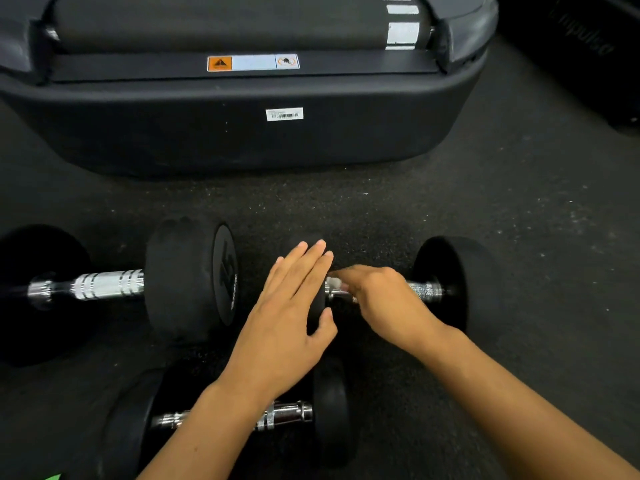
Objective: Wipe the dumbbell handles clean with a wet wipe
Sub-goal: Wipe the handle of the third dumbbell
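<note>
The right hand [377, 292] curls over the chrome handle [424, 291] of the right dumbbell [446, 282], pinching a white wipe [334, 282] against it. The left hand [291, 317] lies flat with straight fingers on that dumbbell's left head. Two more dumbbells [187, 282] [330, 410] rest on the floor [381, 206] before a treadmill [242, 133].

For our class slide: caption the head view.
Left hand steadies a dumbbell head while right hand rubs a wet wipe along its handle.
</note>
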A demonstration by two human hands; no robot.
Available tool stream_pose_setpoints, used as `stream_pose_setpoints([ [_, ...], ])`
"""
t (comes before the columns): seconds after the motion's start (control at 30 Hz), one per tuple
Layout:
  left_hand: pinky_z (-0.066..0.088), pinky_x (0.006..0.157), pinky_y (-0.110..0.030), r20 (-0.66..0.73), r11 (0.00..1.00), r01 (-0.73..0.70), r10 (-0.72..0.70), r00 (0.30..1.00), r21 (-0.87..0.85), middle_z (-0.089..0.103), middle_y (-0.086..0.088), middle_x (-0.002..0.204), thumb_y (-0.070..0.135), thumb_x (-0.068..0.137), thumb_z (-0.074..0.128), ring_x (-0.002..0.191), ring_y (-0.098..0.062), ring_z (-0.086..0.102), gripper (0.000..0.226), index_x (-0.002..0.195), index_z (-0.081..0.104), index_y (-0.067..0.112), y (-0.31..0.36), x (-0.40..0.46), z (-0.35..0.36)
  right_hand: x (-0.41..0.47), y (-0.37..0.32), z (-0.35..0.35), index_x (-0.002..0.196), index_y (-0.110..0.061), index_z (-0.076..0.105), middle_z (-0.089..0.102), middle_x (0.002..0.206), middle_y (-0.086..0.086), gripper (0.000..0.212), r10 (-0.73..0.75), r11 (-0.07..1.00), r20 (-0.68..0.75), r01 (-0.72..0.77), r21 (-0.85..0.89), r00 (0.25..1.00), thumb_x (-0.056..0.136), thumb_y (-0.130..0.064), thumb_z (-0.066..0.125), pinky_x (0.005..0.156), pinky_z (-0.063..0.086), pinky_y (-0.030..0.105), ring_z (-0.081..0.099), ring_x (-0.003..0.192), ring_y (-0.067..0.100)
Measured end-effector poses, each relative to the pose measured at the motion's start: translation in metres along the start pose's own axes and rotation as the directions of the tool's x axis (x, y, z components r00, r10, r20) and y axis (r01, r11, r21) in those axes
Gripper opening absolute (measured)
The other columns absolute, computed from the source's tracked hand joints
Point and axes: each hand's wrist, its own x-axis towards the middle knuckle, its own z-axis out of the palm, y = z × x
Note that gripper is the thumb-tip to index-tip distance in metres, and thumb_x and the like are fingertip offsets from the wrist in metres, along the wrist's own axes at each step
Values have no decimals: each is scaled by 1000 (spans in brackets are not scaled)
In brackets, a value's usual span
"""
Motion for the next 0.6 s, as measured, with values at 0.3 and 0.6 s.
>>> stream_pose_setpoints([
  [0.3, 6, 116, -30, -27, 1000, -10, 10, 1000, -2, 22, 7, 153, 33, 85, 40, 142, -6, 9, 63, 145, 29, 17, 0, -5, 3, 1, 2, -3, 93, -16, 64, 63, 79, 0, 21, -17, 1000, 36, 16, 23, 999, 84, -1, 52, 63, 41, 28, 59, 74, 18],
  [0.6, 5, 116, -32, -34, 1000, -5, 5, 999, 6, 22, 7, 153, 33, 85, 40, 142, -6, 8, 63, 144, 29, 17, 0, -5, 4, 1, 3, -1, 98, -18, 65, 70, 88, 4, 17, -14, 1000, -45, 14, 4, 999, 88, -12, 53, 70, 51, 38, 65, 83, 26],
])
